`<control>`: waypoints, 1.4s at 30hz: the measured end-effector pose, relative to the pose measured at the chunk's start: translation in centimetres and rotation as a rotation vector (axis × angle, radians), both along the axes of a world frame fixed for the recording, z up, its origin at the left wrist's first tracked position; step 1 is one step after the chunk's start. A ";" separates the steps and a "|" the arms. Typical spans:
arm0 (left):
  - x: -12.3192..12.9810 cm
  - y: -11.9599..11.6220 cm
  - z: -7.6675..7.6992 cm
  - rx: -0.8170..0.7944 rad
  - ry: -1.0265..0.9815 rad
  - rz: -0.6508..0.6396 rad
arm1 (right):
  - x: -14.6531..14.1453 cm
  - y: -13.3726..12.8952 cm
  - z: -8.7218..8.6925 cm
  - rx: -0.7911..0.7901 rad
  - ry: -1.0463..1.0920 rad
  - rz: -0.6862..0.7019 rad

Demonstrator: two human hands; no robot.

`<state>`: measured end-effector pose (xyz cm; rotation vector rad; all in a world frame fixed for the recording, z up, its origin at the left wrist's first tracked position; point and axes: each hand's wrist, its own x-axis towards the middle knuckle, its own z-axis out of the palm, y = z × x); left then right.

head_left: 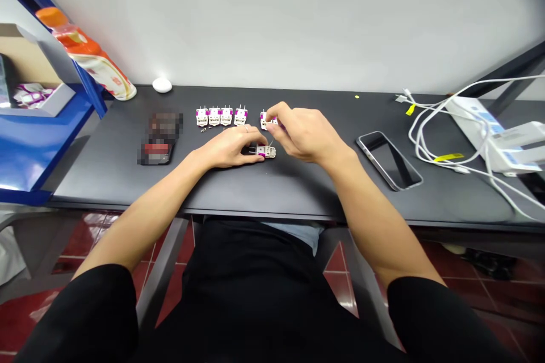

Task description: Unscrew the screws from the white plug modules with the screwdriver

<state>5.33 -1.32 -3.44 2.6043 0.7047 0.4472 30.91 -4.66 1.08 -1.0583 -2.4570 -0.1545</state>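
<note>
Near the middle of the black table, my left hand (232,146) steadies a small white-and-purple part with metal pins (266,151), thumb and fingers closed around its sides. The pins point left, toward my palm. Over that part, my right hand (300,130) is closed in a pinch on a thin metal tool (271,142), whose tip comes down to the part; its handle is hidden by the fingers. Just behind my right fingers stands another white-and-purple part (264,119), partly covered. Several like it, such as the pinned part (240,115), form a row behind my left hand.
Tiny metal pieces (203,130) lie before the row. A phone (389,160) and white cables (426,136) are at right. Leftward are a blurred dark object (159,139), a white oval object (162,85), an orange-white bottle (91,57) and an open box (55,102).
</note>
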 end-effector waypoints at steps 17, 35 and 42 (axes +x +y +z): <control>-0.2 0.1 -0.1 0.004 -0.011 -0.010 | 0.0 -0.3 0.5 -0.038 0.037 -0.037; -0.1 0.1 -0.3 0.006 -0.019 0.012 | -0.2 -0.7 1.1 -0.075 0.013 -0.031; -0.1 0.0 -0.3 -0.006 -0.027 0.003 | -0.1 -0.4 1.0 -0.103 -0.006 -0.102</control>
